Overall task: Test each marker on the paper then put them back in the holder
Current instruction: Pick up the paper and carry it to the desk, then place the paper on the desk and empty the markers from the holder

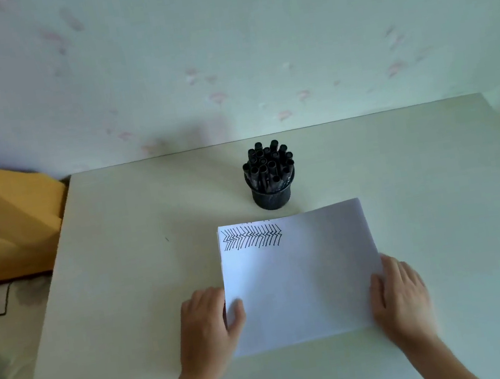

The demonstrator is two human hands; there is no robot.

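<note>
Paper stack [301, 279] on tabletop [125, 273], just in front of mesh holder [272, 197]. Black markers [267, 164] all upright in holder. Zigzag test marks [252, 237] at paper corner nearest holder. Left hand [209, 325] pinches paper's left edge; right hand [401, 296] grips right edge. Step judged: paper positioning. Next: free one hand, draw marker.

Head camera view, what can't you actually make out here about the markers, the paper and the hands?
- Markers: head view shows only their dark caps; the holder hides the barrels, and they are too small to count.
- Paper: whether it is one sheet or a stack; the layers are too thin at the edge.
- Left hand and right hand: fingertips hidden by the paper; right hand blurred.
</note>
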